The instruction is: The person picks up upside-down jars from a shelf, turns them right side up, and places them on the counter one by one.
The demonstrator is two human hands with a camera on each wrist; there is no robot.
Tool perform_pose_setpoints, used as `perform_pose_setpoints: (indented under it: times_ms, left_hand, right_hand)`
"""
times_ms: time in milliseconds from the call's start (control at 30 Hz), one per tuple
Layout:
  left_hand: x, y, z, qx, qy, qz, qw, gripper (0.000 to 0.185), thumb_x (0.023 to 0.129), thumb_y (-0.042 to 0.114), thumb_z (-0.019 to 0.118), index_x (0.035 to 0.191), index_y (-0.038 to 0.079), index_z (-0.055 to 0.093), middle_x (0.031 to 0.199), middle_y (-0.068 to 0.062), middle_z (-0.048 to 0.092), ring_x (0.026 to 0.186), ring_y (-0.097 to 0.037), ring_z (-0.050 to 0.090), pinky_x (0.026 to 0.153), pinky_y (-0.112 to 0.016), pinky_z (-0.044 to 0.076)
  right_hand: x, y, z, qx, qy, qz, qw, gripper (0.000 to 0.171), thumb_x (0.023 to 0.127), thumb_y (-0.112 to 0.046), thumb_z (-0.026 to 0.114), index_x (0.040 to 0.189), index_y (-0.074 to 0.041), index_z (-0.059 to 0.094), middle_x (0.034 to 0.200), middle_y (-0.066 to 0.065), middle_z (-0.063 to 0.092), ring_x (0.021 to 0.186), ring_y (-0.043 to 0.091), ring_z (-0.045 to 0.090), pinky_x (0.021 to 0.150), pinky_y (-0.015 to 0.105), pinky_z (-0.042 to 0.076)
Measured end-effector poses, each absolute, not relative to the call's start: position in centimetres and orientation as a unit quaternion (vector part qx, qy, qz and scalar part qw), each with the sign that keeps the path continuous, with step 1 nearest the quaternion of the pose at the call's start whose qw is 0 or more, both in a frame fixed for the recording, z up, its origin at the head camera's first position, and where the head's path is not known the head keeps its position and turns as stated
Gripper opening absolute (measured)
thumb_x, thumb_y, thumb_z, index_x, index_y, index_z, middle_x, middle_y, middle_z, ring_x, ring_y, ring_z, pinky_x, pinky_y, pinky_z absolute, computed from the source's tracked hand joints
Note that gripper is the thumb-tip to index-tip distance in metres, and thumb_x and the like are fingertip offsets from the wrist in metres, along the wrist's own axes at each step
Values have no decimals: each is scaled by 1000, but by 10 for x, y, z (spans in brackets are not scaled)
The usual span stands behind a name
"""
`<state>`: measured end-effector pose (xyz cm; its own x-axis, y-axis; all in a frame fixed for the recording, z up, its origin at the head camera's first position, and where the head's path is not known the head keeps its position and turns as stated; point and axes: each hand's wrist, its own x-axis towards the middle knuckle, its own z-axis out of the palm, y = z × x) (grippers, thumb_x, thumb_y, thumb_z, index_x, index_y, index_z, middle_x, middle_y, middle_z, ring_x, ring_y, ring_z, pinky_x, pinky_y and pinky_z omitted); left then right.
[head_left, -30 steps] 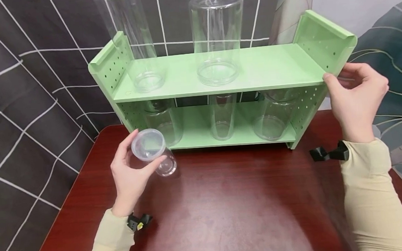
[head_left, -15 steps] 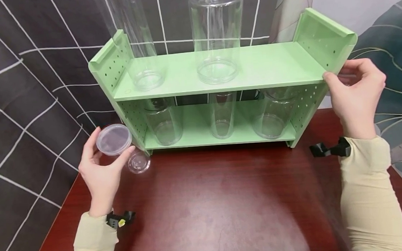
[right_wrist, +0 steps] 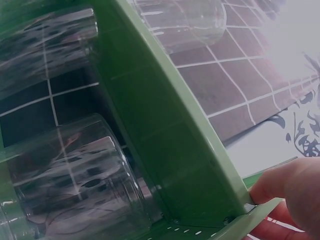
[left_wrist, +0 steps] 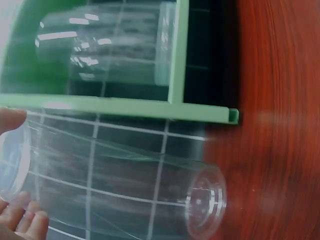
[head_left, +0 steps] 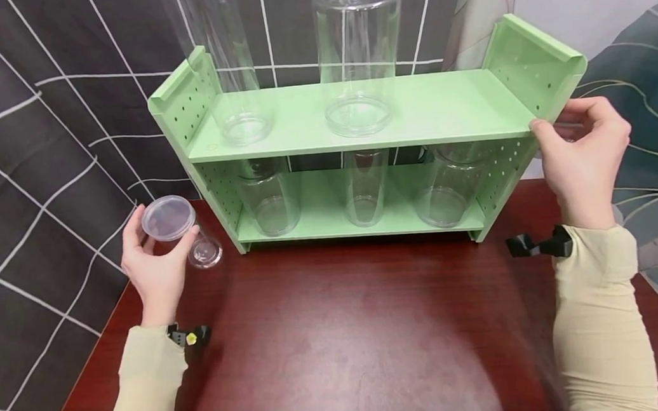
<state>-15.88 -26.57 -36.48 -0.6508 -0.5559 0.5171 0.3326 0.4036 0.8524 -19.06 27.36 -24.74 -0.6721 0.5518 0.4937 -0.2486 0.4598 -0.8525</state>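
Keep your left hand (head_left: 158, 268) clamped round the clear jar (head_left: 179, 232) — level, clear of the desk (head_left: 361, 330) — while your right hand (head_left: 580, 150) grips the green shelf (head_left: 531, 57).

home | tiled wall (head_left: 42, 123) | wooden table (head_left: 343, 332) | green shelf (head_left: 425, 109)

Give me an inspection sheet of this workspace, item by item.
Surface: dark red wooden table, bare in front of the shelf.
Job's things: clear jar held tilted off the table's left edge; green shelf at the table's back.
Clutter: two tall clear cylinders on the top tier, three clear jars on the lower one.
Grippers: left hand grips the jar; right hand holds the shelf's right end.
Cables: nothing seen.
Surroundings: dark grid-patterned backdrop.
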Motion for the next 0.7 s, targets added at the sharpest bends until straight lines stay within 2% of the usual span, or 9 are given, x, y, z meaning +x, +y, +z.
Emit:
perform_pose_setpoints:
  times_ms: [367,700]
  left_hand:
    - [-190,-276,-372,123,-717,-572,379,79,75,3,88,146,8,54,141,-8,57,127,-15,52,110,-27,41]
    - [-203,-271,-374,100,-713,-594,359,79,74,7,90,145,9,55,136,-11,61,120,-16,57,104,-25,47]
  right_hand:
    - [-193,274,-249,-97,-753,514,398,26,86,-11,72,112,-14,75,101,-7,66,86,3,63,77,18,50]
    - [-196,277,-252,-94,-753,513,400,27,86,-10,71,113,-12,75,99,-7,66,85,3,64,78,17,50]
